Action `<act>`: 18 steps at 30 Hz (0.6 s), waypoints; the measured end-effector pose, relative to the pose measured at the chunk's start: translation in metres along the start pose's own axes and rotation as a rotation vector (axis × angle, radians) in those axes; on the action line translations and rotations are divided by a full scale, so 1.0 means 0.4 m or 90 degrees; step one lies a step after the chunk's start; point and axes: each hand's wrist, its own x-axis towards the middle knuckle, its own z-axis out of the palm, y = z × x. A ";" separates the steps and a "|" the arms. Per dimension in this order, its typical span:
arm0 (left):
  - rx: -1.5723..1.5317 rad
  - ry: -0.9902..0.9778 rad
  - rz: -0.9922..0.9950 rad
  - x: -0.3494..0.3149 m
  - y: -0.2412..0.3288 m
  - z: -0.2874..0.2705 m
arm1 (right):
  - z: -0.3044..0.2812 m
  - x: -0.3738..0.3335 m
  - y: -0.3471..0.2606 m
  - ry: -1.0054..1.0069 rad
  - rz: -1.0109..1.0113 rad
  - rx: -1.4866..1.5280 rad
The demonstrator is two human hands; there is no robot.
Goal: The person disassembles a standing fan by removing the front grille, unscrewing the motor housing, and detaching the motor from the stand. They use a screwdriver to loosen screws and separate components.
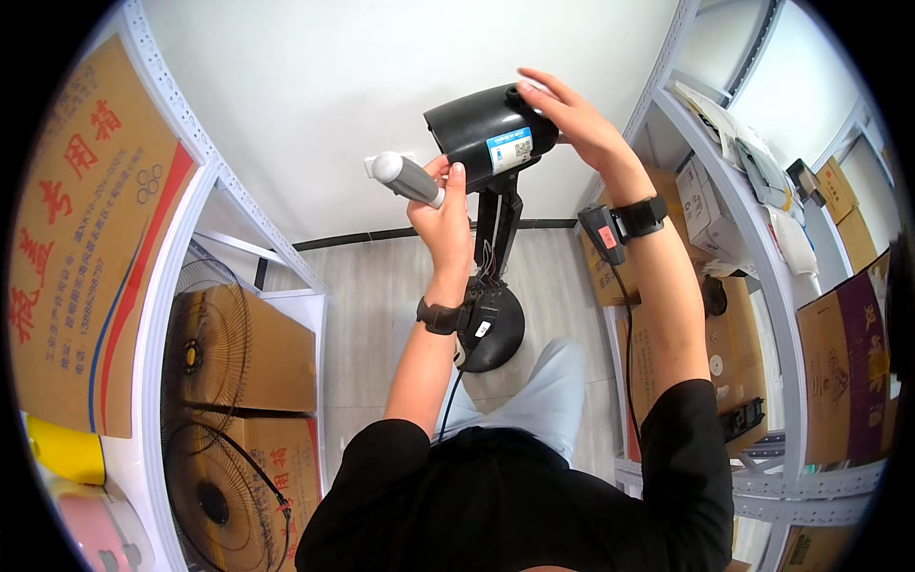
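Observation:
A black fan motor housing [474,116] with a blue and white label tops an upright black stand [491,224]. Its round base [500,338] is on the floor, and thin wires show at the foot of the pole. My left hand [442,229] is closed around a screwdriver [412,178] with a grey handle; its thumb is against the housing's lower left side. The screwdriver's tip is not visible. Over the housing's right rear end lies my right hand [586,129], fingers stretched along the top near a small knob or hole, holding no tool.
Metal shelving [214,181] flanks me on the left, with a large cardboard box [95,238] and wire fan grilles [205,353]. The right-hand shelf [753,219] bears papers and boxes. A white wall [334,95] stands close behind the fan. Cables hang from the bands on my wrists.

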 end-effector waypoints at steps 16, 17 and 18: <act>0.318 -0.560 0.212 0.204 0.390 0.268 | 0.022 -0.106 -0.382 0.112 -0.632 -0.241; 0.307 -0.560 0.167 0.213 0.404 0.269 | 0.016 -0.095 -0.388 0.129 -0.620 -0.258; 0.265 -0.581 0.160 0.236 0.384 0.264 | 0.013 -0.084 -0.389 0.144 -0.607 -0.274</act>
